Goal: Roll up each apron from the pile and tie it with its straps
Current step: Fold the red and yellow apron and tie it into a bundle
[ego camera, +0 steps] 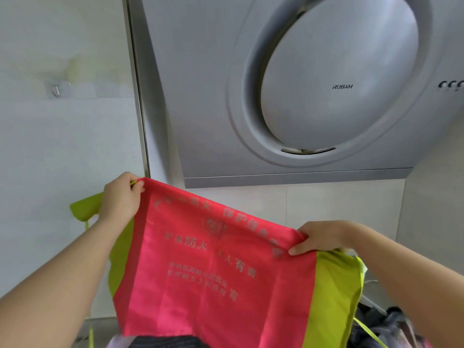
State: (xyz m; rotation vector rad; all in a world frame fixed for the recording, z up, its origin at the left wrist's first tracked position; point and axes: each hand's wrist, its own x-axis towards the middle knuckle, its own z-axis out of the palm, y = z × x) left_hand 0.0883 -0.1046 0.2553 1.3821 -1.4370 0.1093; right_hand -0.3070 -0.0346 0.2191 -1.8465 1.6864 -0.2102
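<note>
My left hand (123, 198) and right hand (320, 238) pinch the top corners of a pink-red, lime-edged fabric apron (200, 285), spread between my fingers.

One red-and-green apron (213, 272), one left hand (123, 199), one right hand (324, 237), one range hood (288, 96), one wall hook (56, 91)

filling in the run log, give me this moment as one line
stage: apron held up spread, not yet rolled | left hand: pinches top corner | right hand: pinches opposite corner | behind: range hood
</note>
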